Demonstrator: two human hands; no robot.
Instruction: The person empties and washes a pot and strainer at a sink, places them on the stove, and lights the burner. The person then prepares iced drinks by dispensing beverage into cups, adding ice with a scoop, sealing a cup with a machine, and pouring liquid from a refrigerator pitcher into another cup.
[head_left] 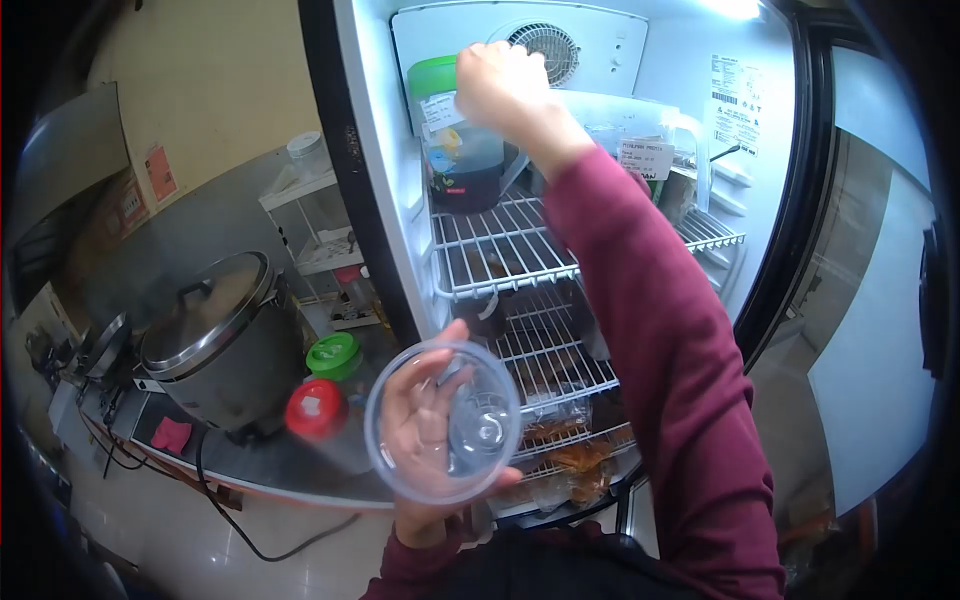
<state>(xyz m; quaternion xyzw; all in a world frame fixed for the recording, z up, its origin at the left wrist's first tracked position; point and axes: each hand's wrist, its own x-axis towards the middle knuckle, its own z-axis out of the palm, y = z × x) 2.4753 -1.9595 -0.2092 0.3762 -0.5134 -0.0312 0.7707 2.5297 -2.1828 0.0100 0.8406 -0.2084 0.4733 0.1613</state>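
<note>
My left hand (pixel 425 420) holds a clear plastic cup (pixel 505 425), its round open mouth facing me and its inside looking bare. The fingers wrap behind the cup and show through its wall. Inside the lit fridge, my right hand (pixel 505 85) is closed at the upper right side of a clear pitcher (pixel 465 175) with a green lid and dark liquid. This pitcher stands on the top wire shelf (pixel 500 245) and bears a white label. My hand covers part of its lid and the top of its handle; the fingertips are hidden.
Beside that pitcher stands another clear labelled pitcher (pixel 600 120). Lower shelves hold dark containers and bagged food (pixel 580 460). Left of the fridge, a counter carries a large cooker (pixel 225 340), a green-lidded container (pixel 333 355), a red-lidded container (pixel 317 408) and a small white rack (pixel 325 250).
</note>
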